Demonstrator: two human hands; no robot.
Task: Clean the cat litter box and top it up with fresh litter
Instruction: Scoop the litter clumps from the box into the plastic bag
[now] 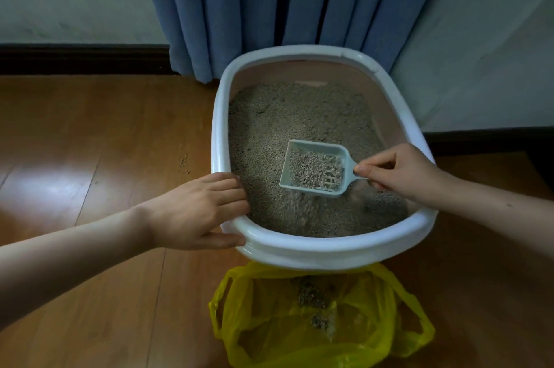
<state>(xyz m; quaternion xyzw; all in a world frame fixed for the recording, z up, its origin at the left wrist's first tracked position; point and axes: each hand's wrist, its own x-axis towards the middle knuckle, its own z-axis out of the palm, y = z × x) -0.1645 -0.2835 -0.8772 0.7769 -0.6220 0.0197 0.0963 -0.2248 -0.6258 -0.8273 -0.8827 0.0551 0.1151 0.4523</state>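
floor (90,134): brown wood planks, a few stray granules lying well to the left of the left fingers.
curtain (269,2): blue, hanging behind the box, well beyond both sets of fingers.
litter box (314,250): white-rimmed tub on the floor, near-left rim under the left fingers; filled with grey-brown litter (284,116) spread on all sides below the right fingers.
bag (314,316): yellow plastic, mouth open, on the floor just nearer than the box, below and between both sets of fingers; dark clumps already inside.
left hand (195,211): resting on the rim, fingers draped over it toward the litter, thumb along the outer wall; loosely curved, steadying rather than clenching.
right hand (401,173): fingers curled, pinching the scoop handle.
scoop (314,168): pale slotted plastic, held above the litter just left of the right fingertips; holding pellets, loose grains sifting down through the slots.
progress: scooping part way through, judging by clumps in the bag; this scoopful not yet emptied; fresh litter not in view, topping up seemingly still to do.
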